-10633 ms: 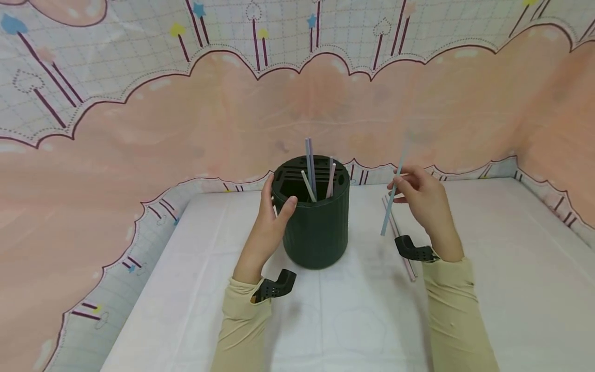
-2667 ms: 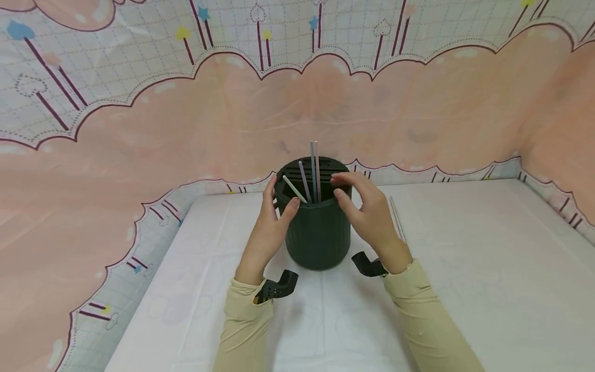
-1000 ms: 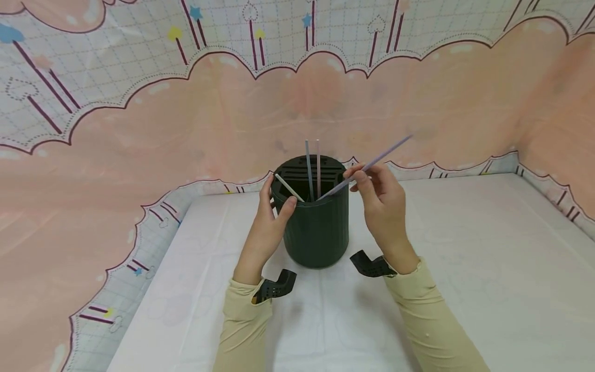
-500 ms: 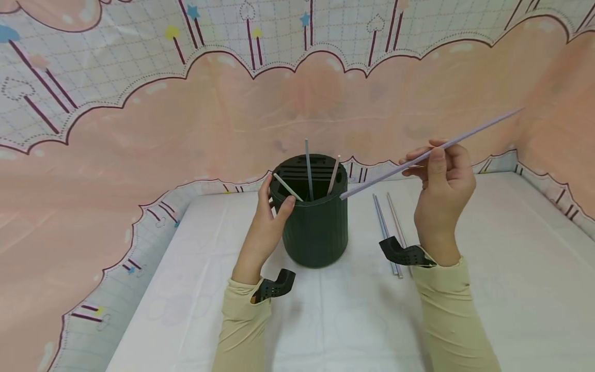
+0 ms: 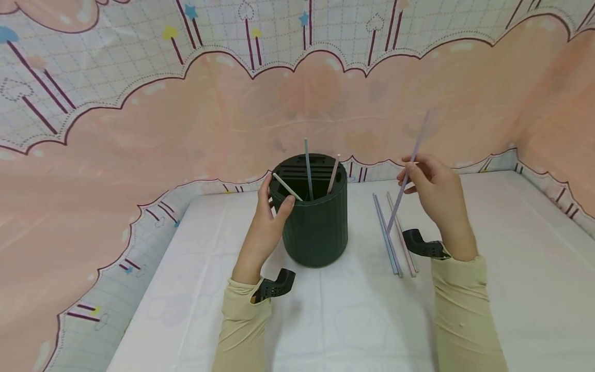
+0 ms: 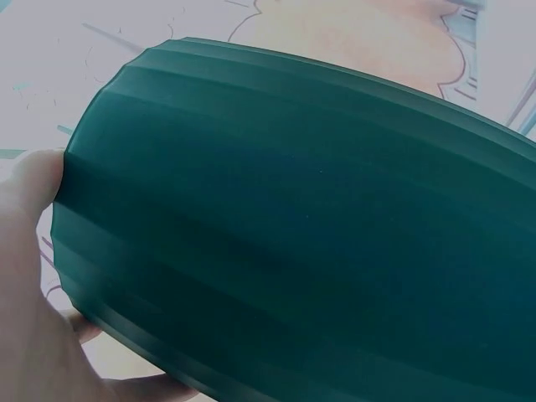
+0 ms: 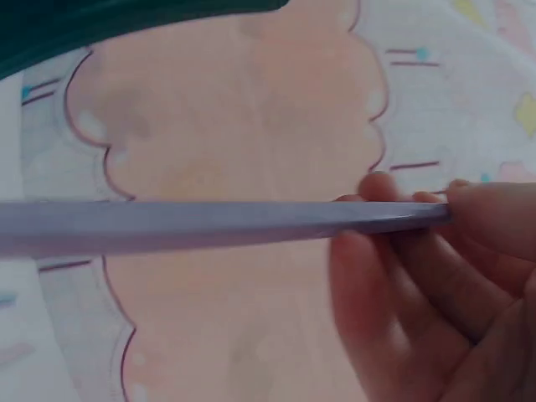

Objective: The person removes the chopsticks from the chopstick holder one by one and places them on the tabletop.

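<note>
A dark green ribbed pen holder (image 5: pixel 316 232) with a slotted top stands upright on the table. My left hand (image 5: pixel 267 227) grips its left side, thumb at the front rim; the left wrist view shows the fingers around its wall (image 6: pixel 276 209). Inside lean a pale green straw (image 5: pixel 287 187), a blue straw (image 5: pixel 309 170) and a pink straw (image 5: pixel 333 174). To the right of the holder, my right hand (image 5: pixel 437 191) pinches a lavender straw (image 5: pixel 409 173), tilted, above the straws lying on the table. In the right wrist view the lavender straw (image 7: pixel 209 224) runs from between thumb and fingers.
Several straws (image 5: pixel 386 235) lie close together on the white-covered table (image 5: pixel 353 320), between the holder and my right forearm. A peach and white patterned cloth (image 5: pixel 223 124) hangs behind and at the sides. Each wrist wears a black mount (image 5: pixel 276 285).
My right hand has drawn the lavender straw out of the holder and carried it right, then turned it steeper over the table straws. Earlier it held a blue straw. My left hand stays on the holder.
</note>
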`<state>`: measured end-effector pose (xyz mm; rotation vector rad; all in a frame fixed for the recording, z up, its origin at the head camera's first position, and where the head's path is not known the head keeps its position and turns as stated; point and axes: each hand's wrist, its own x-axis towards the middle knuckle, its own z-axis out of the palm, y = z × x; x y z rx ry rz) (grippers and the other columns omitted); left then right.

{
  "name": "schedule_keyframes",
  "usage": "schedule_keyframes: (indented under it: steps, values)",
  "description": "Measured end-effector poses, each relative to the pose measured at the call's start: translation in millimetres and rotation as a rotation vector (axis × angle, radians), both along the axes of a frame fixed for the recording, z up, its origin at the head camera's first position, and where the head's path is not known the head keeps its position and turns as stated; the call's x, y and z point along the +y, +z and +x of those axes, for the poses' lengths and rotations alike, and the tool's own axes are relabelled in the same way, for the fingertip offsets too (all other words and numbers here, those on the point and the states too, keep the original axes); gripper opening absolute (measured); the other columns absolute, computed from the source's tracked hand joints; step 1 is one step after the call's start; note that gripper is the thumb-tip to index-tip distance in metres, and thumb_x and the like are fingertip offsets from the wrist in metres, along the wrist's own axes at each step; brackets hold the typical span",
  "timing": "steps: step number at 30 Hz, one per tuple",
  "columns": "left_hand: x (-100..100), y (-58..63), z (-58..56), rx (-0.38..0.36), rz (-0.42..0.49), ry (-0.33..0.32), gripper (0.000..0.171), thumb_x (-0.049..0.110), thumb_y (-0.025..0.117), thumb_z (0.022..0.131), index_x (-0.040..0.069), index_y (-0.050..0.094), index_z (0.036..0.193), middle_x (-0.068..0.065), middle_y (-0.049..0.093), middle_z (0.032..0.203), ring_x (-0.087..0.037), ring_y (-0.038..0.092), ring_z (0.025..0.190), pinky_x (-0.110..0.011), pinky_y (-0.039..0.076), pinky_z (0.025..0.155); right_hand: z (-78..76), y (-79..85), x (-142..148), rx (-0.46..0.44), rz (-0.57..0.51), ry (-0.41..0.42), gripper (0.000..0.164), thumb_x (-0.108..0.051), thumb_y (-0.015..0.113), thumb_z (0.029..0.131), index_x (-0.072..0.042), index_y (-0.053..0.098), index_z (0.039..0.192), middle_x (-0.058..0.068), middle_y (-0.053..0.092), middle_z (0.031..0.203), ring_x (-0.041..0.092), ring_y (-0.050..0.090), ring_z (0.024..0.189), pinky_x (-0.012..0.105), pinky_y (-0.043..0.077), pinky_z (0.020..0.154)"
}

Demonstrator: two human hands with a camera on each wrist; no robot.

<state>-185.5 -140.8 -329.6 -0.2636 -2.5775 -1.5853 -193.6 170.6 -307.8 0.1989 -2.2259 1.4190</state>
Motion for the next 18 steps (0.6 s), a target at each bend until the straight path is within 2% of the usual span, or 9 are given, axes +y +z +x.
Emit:
schedule_keyframes:
  steps: [3, 6, 12, 15, 18]
  values:
    - [-0.7, -1.1, -2.3, 0.004, 0.001, -0.004, 0.069, 0.060, 0.044, 0.083, 0.049, 0.002, 0.136, 0.001, 0.011, 0.147, -0.028, 0.022, 0.129, -0.052, 0.028, 0.096, -7.5, -10.3, 3.7, -0.071, 0.151, -0.033, 0.028, -0.031, 0.044, 0.094, -0.012, 0.058, 0.109, 0.006, 0.064, 0.081, 0.013, 0.061, 0.070, 0.019, 0.050, 0.058]
    - [0.1, -1.2, -3.2, 0.008, 0.002, -0.002, 0.069, 0.060, 0.045, 0.083, 0.049, 0.002, 0.136, 0.001, 0.011, 0.147, -0.028, 0.022, 0.129, -0.052, 0.028, 0.096, -14.4, -18.6, 9.0, -0.153, 0.217, -0.029, 0.028, -0.028, 0.041, 0.095, -0.009, 0.057, 0.109, 0.008, 0.065, 0.081, 0.013, 0.063, 0.068, 0.023, 0.051, 0.059]
    - [2.1, -0.4, -3.6, 0.015, -0.003, 0.003, 0.068, 0.060, 0.044, 0.083, 0.049, 0.001, 0.136, 0.000, 0.012, 0.147, -0.029, 0.021, 0.130, -0.053, 0.028, 0.096, -31.5, -42.7, 19.6, -0.358, 0.282, 0.099, 0.030, -0.015, 0.041, 0.094, 0.000, 0.049, 0.117, 0.016, 0.064, 0.086, 0.022, 0.064, 0.070, 0.030, 0.052, 0.063]
    - [2.8, -0.8, -3.6, 0.013, -0.003, 0.005, 0.068, 0.060, 0.044, 0.083, 0.049, 0.001, 0.136, 0.001, 0.012, 0.147, -0.029, 0.021, 0.130, -0.052, 0.028, 0.097, -39.2, -54.4, 21.9, -0.449, 0.305, 0.158, 0.037, -0.009, 0.046, 0.090, 0.005, 0.042, 0.124, 0.020, 0.062, 0.093, 0.023, 0.064, 0.072, 0.033, 0.052, 0.065]
    - [3.3, -1.5, -3.8, 0.007, 0.006, 0.004, 0.070, 0.060, 0.044, 0.083, 0.047, 0.002, 0.137, 0.002, 0.012, 0.147, -0.029, 0.021, 0.130, -0.052, 0.028, 0.096, -45.0, -64.8, 22.9, -0.516, 0.327, 0.174, 0.046, -0.008, 0.051, 0.088, 0.006, 0.037, 0.129, 0.022, 0.059, 0.098, 0.022, 0.064, 0.069, 0.037, 0.051, 0.069]
